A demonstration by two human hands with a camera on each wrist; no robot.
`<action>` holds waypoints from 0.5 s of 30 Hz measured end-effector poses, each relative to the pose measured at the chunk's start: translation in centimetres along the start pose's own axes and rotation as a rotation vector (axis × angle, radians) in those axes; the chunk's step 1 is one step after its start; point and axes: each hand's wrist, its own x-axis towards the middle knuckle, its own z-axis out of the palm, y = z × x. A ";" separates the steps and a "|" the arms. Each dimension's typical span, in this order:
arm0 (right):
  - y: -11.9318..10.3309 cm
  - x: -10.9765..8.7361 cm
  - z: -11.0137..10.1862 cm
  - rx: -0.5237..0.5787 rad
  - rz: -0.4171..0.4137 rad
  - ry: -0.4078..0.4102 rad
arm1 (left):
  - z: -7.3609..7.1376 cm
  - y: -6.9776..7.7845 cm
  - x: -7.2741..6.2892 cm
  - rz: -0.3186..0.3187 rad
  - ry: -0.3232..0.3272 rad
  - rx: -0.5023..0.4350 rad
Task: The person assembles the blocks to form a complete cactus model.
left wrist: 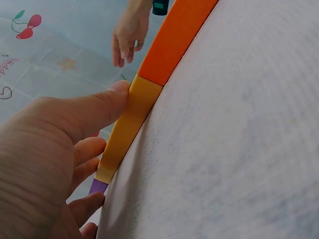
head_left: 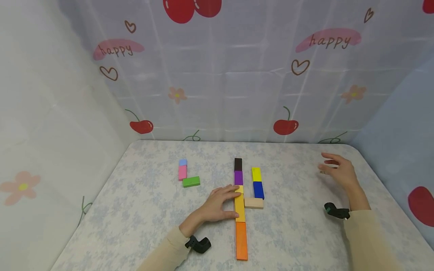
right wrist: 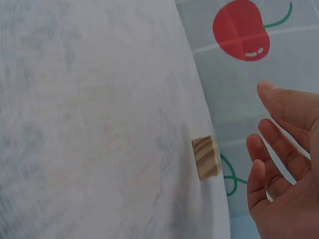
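Observation:
My left hand (head_left: 218,203) lies across the middle of an upright column of flat coloured blocks. Its thumb and fingertips touch the yellow block (head_left: 239,209), partly covering it. In the left wrist view the thumb presses near the joint between yellow and the orange block (left wrist: 172,45). Above it in the column come a purple block (head_left: 239,178) and a black block (head_left: 238,164). My right hand (head_left: 340,173) hovers at the right with loosely bent fingers. A bare wooden block (right wrist: 205,158) stands near it, apart from the fingers and mostly hidden in the head view.
Right of the column lie a light wooden block (head_left: 254,203), a blue block (head_left: 258,190) and a yellow-green block (head_left: 256,174). To the left are a green block (head_left: 191,181), a pink block (head_left: 182,172) and a light blue block (head_left: 183,162). A patterned curtain (head_left: 223,86) rises behind the table.

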 end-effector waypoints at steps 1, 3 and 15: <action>0.4 -0.1 -0.2 0.008 0.023 -0.003 | 0.0 0.0 0.0 0.001 0.001 0.001; 1.2 -0.2 -0.6 0.020 0.060 -0.009 | 0.0 0.0 0.0 0.002 0.004 0.004; 3.5 -0.3 0.1 -0.018 0.156 -0.015 | -0.1 0.3 -0.1 -0.009 -0.009 -0.007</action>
